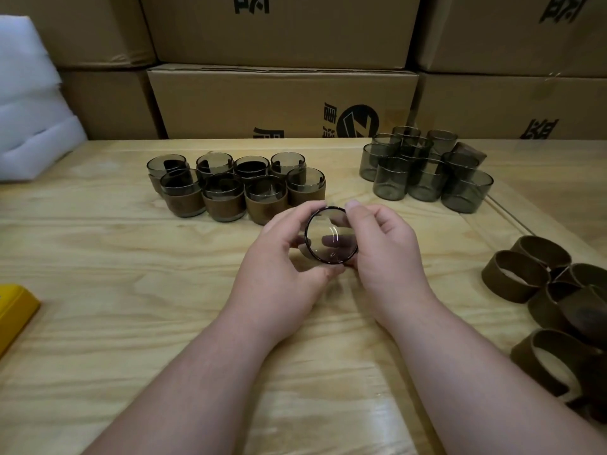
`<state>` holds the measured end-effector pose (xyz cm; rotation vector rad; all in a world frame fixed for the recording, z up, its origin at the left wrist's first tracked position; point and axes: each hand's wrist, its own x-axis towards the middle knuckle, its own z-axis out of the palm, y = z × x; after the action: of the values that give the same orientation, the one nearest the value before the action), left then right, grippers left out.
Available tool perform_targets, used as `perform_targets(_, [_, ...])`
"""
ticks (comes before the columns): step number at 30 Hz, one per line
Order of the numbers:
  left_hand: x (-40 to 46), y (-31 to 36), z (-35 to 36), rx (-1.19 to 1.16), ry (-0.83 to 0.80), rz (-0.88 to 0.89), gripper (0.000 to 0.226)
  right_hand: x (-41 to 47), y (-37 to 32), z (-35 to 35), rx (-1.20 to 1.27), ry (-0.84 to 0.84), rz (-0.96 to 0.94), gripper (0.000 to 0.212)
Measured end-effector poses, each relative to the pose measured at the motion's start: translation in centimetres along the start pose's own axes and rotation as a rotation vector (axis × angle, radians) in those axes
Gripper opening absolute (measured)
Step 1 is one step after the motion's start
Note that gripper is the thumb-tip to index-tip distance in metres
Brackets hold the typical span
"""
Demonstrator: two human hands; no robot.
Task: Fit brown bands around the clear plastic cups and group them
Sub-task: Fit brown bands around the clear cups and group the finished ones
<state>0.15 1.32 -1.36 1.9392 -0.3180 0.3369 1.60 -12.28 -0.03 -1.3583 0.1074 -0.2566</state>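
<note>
Both hands hold one clear smoky cup (331, 236) above the table's middle, its round end turned toward the camera. My left hand (282, 257) curls round its left side and my right hand (384, 247) grips its right side. A dark rim rings the cup; whether a band sits on it I cannot tell. Several banded cups (230, 188) stand grouped at the back centre-left. Several bare clear cups (423, 172) cluster at the back right. Loose brown bands (555, 297) lie heaped at the right edge.
The wooden table (131, 274) runs across the view. Stacked cardboard boxes (282, 100) wall off the back. White foam (29, 103) sits at the far left, and a yellow object (13, 310) lies at the left edge.
</note>
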Motion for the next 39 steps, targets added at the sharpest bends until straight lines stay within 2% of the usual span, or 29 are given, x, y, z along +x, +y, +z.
perform_targets(3, [-0.05,0.2,0.1,0.013,-0.018,0.026,0.081,-0.11,0.12,-0.05,-0.029,-0.009,-0.011,0.023])
perform_targets(9, [-0.18,0.2,0.15,0.038,-0.006,0.041,0.078,-0.47,0.24,0.08,-0.206,-0.078,-0.086,0.059])
perform_targets(13, [-0.09,0.0,0.14,0.008,0.035,0.01,0.072,-0.46,0.72,0.01,-0.239,-0.169,-0.119,0.064])
perform_targets(19, [0.1,0.37,-0.04,-0.089,0.056,-0.071,0.06,-0.52,0.83,0.06,-0.2,-0.248,-0.133,0.048])
perform_targets(23, [0.2,0.22,-0.03,-0.13,0.087,-0.117,0.064,-0.31,0.52,0.03,-0.168,-0.275,-0.126,0.042])
perform_targets(28, [0.26,0.34,-0.03,-0.145,0.096,-0.111,0.066,-0.06,0.38,-0.27,-0.093,-0.317,-0.107,0.041])
perform_targets(36, [0.17,0.42,0.01,-0.106,0.064,-0.094,0.059,-0.38,0.9,-0.04,-0.232,-0.313,-0.15,0.041])
perform_targets(39, [0.04,0.53,-0.09,-0.067,0.044,-0.07,0.06,-0.55,0.88,0.02,-0.244,-0.287,-0.143,0.049])
